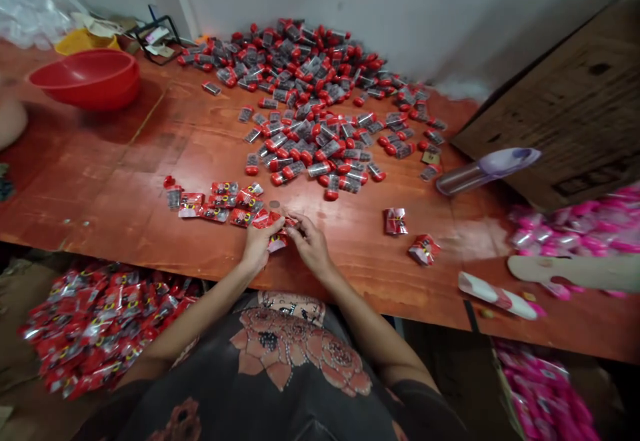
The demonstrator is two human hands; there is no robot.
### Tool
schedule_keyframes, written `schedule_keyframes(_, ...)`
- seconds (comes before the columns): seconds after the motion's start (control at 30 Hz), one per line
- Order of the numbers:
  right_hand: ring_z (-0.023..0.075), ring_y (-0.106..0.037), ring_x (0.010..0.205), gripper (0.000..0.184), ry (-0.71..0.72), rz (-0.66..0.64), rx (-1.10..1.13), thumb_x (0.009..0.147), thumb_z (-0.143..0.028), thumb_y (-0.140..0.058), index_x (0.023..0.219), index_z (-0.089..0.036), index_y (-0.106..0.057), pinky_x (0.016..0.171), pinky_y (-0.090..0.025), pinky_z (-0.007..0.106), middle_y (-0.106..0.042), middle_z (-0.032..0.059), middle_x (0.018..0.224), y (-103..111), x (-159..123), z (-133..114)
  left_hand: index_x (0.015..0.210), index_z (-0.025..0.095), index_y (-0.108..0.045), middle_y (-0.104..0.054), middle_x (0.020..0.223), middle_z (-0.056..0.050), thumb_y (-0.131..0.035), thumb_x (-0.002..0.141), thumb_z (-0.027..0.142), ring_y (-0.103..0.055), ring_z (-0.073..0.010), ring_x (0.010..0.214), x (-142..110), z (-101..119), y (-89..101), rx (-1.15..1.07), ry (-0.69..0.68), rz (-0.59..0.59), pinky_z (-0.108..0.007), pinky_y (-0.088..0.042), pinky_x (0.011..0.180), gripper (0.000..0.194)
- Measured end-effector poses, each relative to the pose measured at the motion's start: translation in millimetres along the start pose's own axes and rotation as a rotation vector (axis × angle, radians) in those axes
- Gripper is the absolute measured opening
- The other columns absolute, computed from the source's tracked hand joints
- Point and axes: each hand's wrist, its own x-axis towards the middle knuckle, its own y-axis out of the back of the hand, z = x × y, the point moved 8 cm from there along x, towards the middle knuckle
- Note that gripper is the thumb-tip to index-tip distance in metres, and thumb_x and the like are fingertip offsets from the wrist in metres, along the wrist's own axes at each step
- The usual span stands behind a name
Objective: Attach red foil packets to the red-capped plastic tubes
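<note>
My left hand is closed on a small red printed packet at the table's front edge, thumb on top. Close beside it, my right hand pinches at the packet's right end; its fingertips are partly hidden. Another shiny packet lies under the hands. Just left is a group of similar red packets, with a clear, red-capped small container at its far end. Beyond the hands spreads a big heap of these red-capped containers, dark contents showing through.
Two red packets lie to the right. A red bowl stands back left. At right are a clear scoop-like tube, a cardboard box and pink items. Below the table's left front sits a pile of red packets.
</note>
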Motion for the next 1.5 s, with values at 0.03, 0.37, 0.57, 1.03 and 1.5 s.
schedule_keyframes(0.03, 0.0205, -0.063, 0.087, 0.038, 0.014, 0.011, -0.018, 0.092, -0.034, -0.052, 0.128, -0.025, -0.059, 0.079, -0.051, 0.033, -0.068, 0.0039, 0.096, 1, 0, -1, 0.077, 0.012, -0.071, -0.074, 0.073, -0.003, -0.091, 0.052, 0.022, -0.068, -0.0150, 0.064, 0, 0, -1.5, 0.000, 0.001, -0.005, -0.028, -0.056, 0.066, 0.034)
schedule_keyframes(0.37, 0.0333, -0.048, 0.123, 0.031, 0.190, 0.196, -0.628, 0.091, -0.029, -0.054, 0.119, -0.026, -0.069, 0.105, -0.037, 0.053, -0.061, 0.0126, 0.129, 95, 75, 20, 0.077, 0.014, -0.070, -0.073, 0.071, 0.000, -0.091, 0.045, 0.014, -0.067, -0.0141, 0.061, 6, 14, -3.5, -0.048, -0.012, 0.085, -0.028, -0.056, 0.064, 0.038)
schedule_keyframes(0.57, 0.0313, -0.050, 0.109, 0.028, 0.258, -0.052, -0.741, 0.094, -0.027, -0.050, 0.109, -0.024, -0.073, 0.098, -0.039, 0.049, -0.068, 0.0124, 0.112, 93, 70, 38, 0.072, 0.014, -0.069, -0.070, 0.065, -0.001, -0.089, 0.051, 0.017, -0.061, -0.0112, 0.053, 6, 5, 0.4, -0.029, 0.094, 0.095, -0.025, -0.052, 0.054, 0.030)
schedule_keyframes(1.03, 0.0117, -0.050, 0.053, 0.033, -0.202, 0.149, 0.272, 0.086, -0.045, -0.061, 0.114, -0.027, -0.063, 0.047, -0.042, 0.028, -0.062, 0.0007, 0.081, 43, -33, 6, 0.070, 0.016, -0.064, -0.068, 0.065, 0.000, -0.092, 0.051, 0.025, -0.062, -0.0114, 0.054, 2, -10, -14.1, -0.027, 0.090, 0.007, -0.025, -0.053, 0.055, 0.035)
schedule_keyframes(1.5, 0.0117, -0.047, 0.050, 0.035, -0.242, 0.187, 0.257, 0.084, -0.044, -0.063, 0.114, -0.026, -0.068, 0.046, -0.040, 0.029, -0.063, 0.0002, 0.073, 52, -40, 6, 0.070, 0.017, -0.064, -0.065, 0.064, 0.001, -0.091, 0.054, 0.029, -0.059, -0.0112, 0.055, -8, 2, -27.6, 0.117, -0.033, -0.059, -0.027, -0.052, 0.061, 0.033)
